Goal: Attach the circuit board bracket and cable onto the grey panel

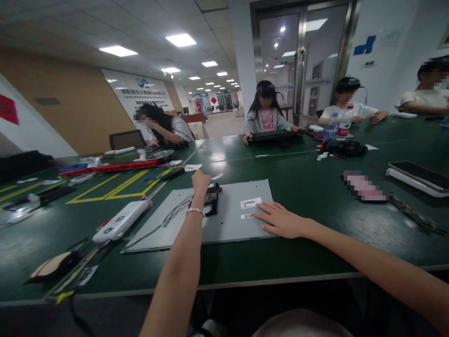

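Observation:
A flat grey metal panel (pixel 231 229) lies on the green table in front of me. My right hand (pixel 282 220) rests on its right side, palm down with fingers spread, the fingertips beside two small white labels (pixel 250 203). My left hand (pixel 201 181), with a beaded bracelet at the wrist, is closed near the panel's far edge; whatever it may hold is hidden. Just right of that hand, a black frame with a small circuit board (pixel 212 193) sits on the panel, partly behind my forearm. Thin grey cables (pixel 171 213) trail leftward across the panel.
Left of the panel are a white power bank (pixel 121 221) and a beige-and-black computer mouse (pixel 54 267). A red strip (pixel 112 167) lies farther back. To the right are a phone (pixel 365 186), glasses (pixel 416 215) and bottles (pixel 342 125). Several people sit around the table.

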Demonstrator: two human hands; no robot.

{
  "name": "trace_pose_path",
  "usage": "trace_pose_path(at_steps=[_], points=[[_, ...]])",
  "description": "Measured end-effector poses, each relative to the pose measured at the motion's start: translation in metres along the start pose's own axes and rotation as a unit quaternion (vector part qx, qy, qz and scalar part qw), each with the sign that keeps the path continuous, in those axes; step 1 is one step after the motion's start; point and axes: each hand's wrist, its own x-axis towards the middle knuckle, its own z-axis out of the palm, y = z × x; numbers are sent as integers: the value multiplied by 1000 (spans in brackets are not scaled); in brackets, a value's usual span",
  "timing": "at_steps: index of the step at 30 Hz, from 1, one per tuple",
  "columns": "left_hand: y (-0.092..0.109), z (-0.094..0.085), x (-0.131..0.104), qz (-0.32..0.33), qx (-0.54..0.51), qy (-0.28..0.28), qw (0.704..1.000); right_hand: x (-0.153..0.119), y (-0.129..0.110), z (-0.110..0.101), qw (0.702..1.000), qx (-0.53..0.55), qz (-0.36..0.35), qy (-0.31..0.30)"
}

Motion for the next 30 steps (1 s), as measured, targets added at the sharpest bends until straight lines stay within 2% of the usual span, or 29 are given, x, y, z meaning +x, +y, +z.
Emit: trace_pose_path(at_steps=[3, 6, 9, 12, 18, 22, 30], points=[[-11, 16, 5, -5, 22, 10, 1000, 1, 1, 1, 1000, -2, -2, 3], [-20, 25, 8, 59, 56, 17, 997, 0, 2, 2, 1000, 2, -4, 9], [-25, 28, 9, 126, 90, -38, 987, 0, 2, 2, 1000, 3, -1, 4], [-29, 29, 8, 148, 145, -74, 976, 1, 1, 3, 1000, -8, 0, 5], [-35, 35, 4, 169, 218, -80, 958, 3, 2, 6, 1000, -12, -1, 10], [-39, 37, 7, 168, 225, -126, 951, 2, 2, 4, 1000, 6, -1, 9], [-42, 34, 13, 110, 162, -139, 971, 1, 3, 0, 1000, 26, 3, -7]])
